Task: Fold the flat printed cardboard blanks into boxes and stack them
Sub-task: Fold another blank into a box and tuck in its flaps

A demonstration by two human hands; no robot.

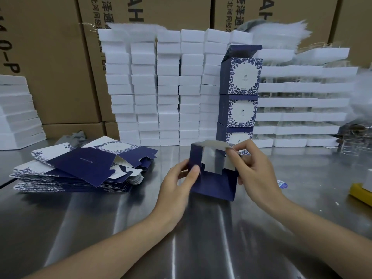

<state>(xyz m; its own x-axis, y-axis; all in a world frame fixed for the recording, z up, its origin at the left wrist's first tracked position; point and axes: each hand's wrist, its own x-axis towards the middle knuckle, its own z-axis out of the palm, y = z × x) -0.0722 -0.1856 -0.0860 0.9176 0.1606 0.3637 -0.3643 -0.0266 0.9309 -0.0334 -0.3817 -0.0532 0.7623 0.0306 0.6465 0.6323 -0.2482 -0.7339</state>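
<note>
1. the half-formed box (pixel 213 184) stands on the table just in front of the person, opened into a navy sleeve with its silver inside showing.
2. the left hand (pixel 177 180) grips the box's left wall, thumb on the front; the right hand (pixel 255 170) pinches the upper right edge near a flap.
3. to do this well, i'd square the walls first, hold the left side steady, then crease each flap sharply along its score so the tabs lock without buckling.
4. the table (pixel 141 228) is bare brushed steel with bright glare, likely slippery, so the box may skid under pressure.
5. a loose pile of flat blanks (pixel 80 170) lies to the left.
6. behind the box, finished boxes (pixel 241 97) are stacked three high.
7. farther back, rows of white trays (pixel 169 87) stand before brown cartons (pixel 50 57).
</note>
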